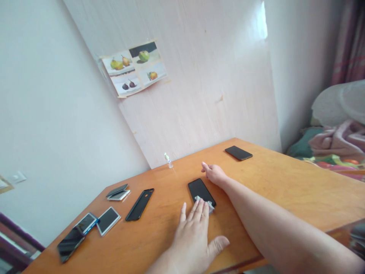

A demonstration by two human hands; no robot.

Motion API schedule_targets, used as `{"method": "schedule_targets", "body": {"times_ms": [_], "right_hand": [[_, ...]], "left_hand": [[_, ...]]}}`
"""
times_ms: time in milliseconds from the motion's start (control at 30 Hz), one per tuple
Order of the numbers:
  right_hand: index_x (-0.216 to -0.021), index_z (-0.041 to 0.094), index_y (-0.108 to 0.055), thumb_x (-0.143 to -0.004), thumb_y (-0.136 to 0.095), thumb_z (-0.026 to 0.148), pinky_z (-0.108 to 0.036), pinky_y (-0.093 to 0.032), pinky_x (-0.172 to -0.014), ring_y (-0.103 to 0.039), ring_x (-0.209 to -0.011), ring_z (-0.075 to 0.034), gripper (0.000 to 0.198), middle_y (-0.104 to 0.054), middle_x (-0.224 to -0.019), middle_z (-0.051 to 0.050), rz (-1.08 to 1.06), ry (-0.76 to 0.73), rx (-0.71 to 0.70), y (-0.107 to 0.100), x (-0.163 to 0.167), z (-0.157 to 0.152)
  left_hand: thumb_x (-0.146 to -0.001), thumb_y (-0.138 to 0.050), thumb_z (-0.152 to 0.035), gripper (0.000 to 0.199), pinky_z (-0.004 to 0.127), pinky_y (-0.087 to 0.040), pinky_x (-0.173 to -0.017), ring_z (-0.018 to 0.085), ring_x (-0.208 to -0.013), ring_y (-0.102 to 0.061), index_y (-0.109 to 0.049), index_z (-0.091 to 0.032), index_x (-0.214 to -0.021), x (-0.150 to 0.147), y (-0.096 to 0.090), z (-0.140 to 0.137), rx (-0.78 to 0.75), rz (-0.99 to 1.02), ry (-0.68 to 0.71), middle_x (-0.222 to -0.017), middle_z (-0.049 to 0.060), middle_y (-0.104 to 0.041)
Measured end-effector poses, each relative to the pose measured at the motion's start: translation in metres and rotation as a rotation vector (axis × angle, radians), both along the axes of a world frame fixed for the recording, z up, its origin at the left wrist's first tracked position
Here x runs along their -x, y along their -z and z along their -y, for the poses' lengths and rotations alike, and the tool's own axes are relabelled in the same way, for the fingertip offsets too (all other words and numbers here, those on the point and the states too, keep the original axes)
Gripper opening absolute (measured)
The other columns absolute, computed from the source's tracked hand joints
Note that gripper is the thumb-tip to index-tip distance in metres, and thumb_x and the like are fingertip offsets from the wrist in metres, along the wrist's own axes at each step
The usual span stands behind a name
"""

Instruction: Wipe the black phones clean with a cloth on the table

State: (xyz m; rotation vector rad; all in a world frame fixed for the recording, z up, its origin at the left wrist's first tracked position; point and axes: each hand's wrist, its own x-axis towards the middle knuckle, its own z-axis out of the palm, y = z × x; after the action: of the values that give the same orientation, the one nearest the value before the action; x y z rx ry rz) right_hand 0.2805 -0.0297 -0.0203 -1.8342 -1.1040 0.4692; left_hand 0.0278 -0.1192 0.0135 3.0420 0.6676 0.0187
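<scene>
A black smartphone (199,189) lies screen up on the wooden table in front of me. My left hand (195,232) is palm down with its fingers stretched out and thumb spread. Its fingertips press a crumpled white wipe (210,206) onto the phone's near end. Just beyond the phone's right side, my right hand (215,174) rests with loosely bent fingers, a thumb and finger apart, and nothing seen in it. An empty black phone case (140,205) lies to the left of the phone.
Several other phones lie on the wooden table (285,190): a dark phone (238,153) at the back right, a white-framed phone (108,221) and a black phone (70,243) at the left. A small pump bottle (169,161) stands near the back edge, by the wall.
</scene>
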Motion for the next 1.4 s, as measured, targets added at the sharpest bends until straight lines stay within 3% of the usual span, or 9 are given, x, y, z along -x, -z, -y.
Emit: {"method": "schedule_targets", "body": {"times_ms": [133, 400, 500, 633, 867, 1000, 1233, 1400], "right_hand": [[-0.094, 0.018, -0.074, -0.093, -0.023, 0.069, -0.025, -0.045, -0.071, -0.065, -0.077, -0.018, 0.072, -0.072, -0.083, -0.007, 0.01, -0.005, -0.006, 0.0, 0.0, 0.001], [-0.092, 0.018, -0.074, -0.096, -0.024, 0.063, -0.025, -0.046, -0.076, -0.066, -0.08, -0.018, 0.068, -0.072, -0.083, -0.007, 0.013, -0.002, -0.015, -0.002, -0.005, -0.001], [-0.091, 0.017, -0.074, -0.096, -0.024, 0.062, -0.024, -0.046, -0.075, -0.066, -0.08, -0.017, 0.067, -0.072, -0.082, -0.007, 0.011, 0.004, -0.013, -0.001, -0.006, -0.003], [-0.093, 0.016, -0.074, -0.097, -0.023, 0.062, -0.024, -0.046, -0.074, -0.066, -0.078, -0.017, 0.068, -0.072, -0.081, -0.007, 0.003, 0.008, -0.013, 0.001, -0.006, -0.005], [-0.096, 0.015, -0.073, -0.097, -0.02, 0.062, -0.024, -0.046, -0.07, -0.065, -0.072, -0.016, 0.071, -0.071, -0.076, -0.007, -0.014, 0.002, -0.005, 0.003, -0.008, -0.004], [-0.095, 0.016, -0.074, -0.096, -0.024, 0.063, -0.023, -0.045, -0.072, -0.065, -0.074, -0.016, 0.068, -0.072, -0.08, -0.007, 0.008, -0.005, 0.009, 0.003, -0.008, -0.004], [-0.096, 0.017, -0.073, -0.097, -0.021, 0.06, -0.023, -0.045, -0.071, -0.066, -0.078, -0.017, 0.068, -0.073, -0.085, -0.007, 0.086, -0.017, 0.067, -0.003, -0.004, 0.0], [-0.091, 0.021, -0.074, -0.095, -0.037, 0.053, -0.025, -0.044, -0.074, -0.066, -0.087, -0.02, 0.049, -0.074, -0.092, -0.008, 0.222, -0.071, 0.136, -0.012, 0.005, 0.007]], "left_hand": [[-0.093, -0.019, -0.068, 0.079, 0.06, -0.006, -0.117, 0.03, -0.148, -0.011, -0.016, -0.018, -0.154, -0.012, -0.002, -0.015, 0.006, 0.0, -0.053, -0.159, 0.011, -0.019], [-0.09, -0.014, -0.074, 0.086, 0.064, -0.009, -0.114, 0.033, -0.146, -0.018, -0.027, -0.014, -0.15, -0.072, -0.002, -0.081, 0.02, 0.0, -0.221, -0.157, 0.017, -0.025], [-0.09, -0.013, -0.073, 0.086, 0.066, -0.009, -0.113, 0.034, -0.146, -0.019, -0.029, -0.012, -0.148, -0.081, 0.0, -0.089, 0.019, 0.022, -0.24, -0.156, 0.018, -0.027], [-0.09, -0.016, -0.072, 0.084, 0.066, -0.006, -0.114, 0.033, -0.146, -0.016, -0.028, -0.013, -0.15, -0.07, 0.0, -0.074, 0.001, 0.024, -0.217, -0.157, 0.017, -0.025], [-0.093, -0.022, -0.068, 0.079, 0.062, -0.001, -0.116, 0.031, -0.148, -0.011, -0.016, -0.018, -0.154, -0.007, 0.002, -0.017, 0.033, 0.01, -0.039, -0.159, 0.011, -0.017], [-0.095, -0.023, -0.064, 0.075, 0.063, 0.001, -0.116, 0.03, -0.148, -0.01, -0.017, -0.019, -0.154, 0.009, 0.003, -0.003, 0.058, -0.004, -0.01, -0.159, 0.01, -0.014], [-0.098, -0.027, -0.05, 0.061, 0.06, -0.006, -0.118, 0.025, -0.147, -0.016, -0.027, -0.019, -0.151, -0.009, -0.009, -0.031, 0.059, -0.012, -0.105, -0.158, 0.009, -0.021], [-0.097, -0.031, -0.039, 0.054, 0.058, -0.007, -0.118, 0.022, -0.146, -0.02, -0.033, -0.02, -0.148, -0.012, -0.01, -0.066, 0.049, 0.009, -0.142, -0.157, 0.009, -0.027]]}}
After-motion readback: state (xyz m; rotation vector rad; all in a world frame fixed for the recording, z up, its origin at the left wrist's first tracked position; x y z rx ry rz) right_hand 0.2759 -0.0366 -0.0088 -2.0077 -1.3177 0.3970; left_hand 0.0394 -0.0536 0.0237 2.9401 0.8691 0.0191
